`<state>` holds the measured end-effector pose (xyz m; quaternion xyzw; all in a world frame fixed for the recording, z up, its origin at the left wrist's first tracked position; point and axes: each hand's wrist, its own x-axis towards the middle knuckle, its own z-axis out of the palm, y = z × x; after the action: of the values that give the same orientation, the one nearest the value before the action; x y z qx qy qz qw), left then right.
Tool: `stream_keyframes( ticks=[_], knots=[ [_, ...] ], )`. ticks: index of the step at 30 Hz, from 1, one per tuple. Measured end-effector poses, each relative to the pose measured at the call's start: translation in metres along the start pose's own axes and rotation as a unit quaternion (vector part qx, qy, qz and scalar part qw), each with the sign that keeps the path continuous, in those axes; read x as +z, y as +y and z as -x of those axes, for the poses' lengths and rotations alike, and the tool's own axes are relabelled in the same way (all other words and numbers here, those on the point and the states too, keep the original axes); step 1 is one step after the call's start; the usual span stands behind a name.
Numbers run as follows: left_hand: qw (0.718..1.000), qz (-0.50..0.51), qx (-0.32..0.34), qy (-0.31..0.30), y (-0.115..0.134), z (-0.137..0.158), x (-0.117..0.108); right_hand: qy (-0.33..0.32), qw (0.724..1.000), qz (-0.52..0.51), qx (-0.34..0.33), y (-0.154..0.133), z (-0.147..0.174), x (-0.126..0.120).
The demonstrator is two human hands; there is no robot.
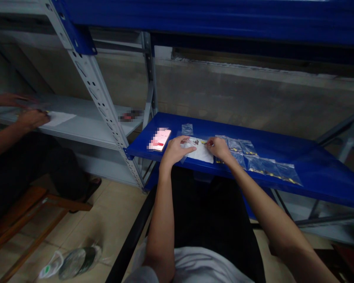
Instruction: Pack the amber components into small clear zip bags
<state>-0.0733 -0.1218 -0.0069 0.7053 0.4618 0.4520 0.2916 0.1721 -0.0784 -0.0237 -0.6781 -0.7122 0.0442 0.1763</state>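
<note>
A white sheet (201, 155) lies on the blue shelf in front of me, with small dark pieces (196, 142) and a small yellow piece (203, 142) on it. My left hand (177, 150) is at the sheet's left side, thumb and fingers around a clear plastic bag (184, 158) that is partly hidden under the hand. Over the right side of the sheet, my right hand (218, 147) has its fingertips pinched together beside the yellow piece; whatever they hold is too small to make out. Several clear zip bags (261, 165) with small yellow and dark pieces lie right of it.
A lit phone (162, 139) lies left of my left hand. Another flat clear bag (187, 129) lies behind the sheet. A perforated metal post (102, 98) divides this shelf from a grey one (91, 131), where another person's hands (32, 118) work. A plastic bottle (78, 262) lies on the floor.
</note>
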Motion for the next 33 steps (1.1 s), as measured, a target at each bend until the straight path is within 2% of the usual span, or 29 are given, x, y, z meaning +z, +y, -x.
stream_keyframes(
  ticks=[9, 15, 18, 21, 25, 29, 33],
  knots=[
    [1.000, -0.005, -0.007, -0.004, 0.000, 0.002, -0.001, -0.010, 0.999, 0.036, 0.018, -0.004, 0.000, 0.008],
    [1.000, -0.003, -0.015, -0.006, 0.002, 0.003, -0.003, -0.013, 0.999, 0.039, -0.018, -0.002, 0.001, 0.002],
    [1.000, 0.003, -0.011, -0.008, 0.003, 0.003, -0.004, 0.015, 0.999, -0.001, -0.031, -0.006, 0.005, -0.009],
    [1.000, 0.005, -0.005, -0.012, 0.003, 0.003, -0.004, 0.045, 0.992, -0.100, -0.061, -0.020, 0.009, -0.023],
    [1.000, -0.002, 0.002, -0.014, 0.006, 0.003, -0.003, 0.011, 0.966, -0.222, -0.133, -0.045, 0.012, -0.041],
    [1.000, 0.008, 0.015, -0.018, 0.007, 0.002, 0.000, -0.028, 0.960, -0.217, -0.177, -0.058, 0.011, -0.047],
    [0.999, 0.013, 0.021, -0.026, 0.004, 0.000, 0.002, -0.051, 0.958, -0.203, -0.197, -0.059, 0.008, -0.046]
  ],
)
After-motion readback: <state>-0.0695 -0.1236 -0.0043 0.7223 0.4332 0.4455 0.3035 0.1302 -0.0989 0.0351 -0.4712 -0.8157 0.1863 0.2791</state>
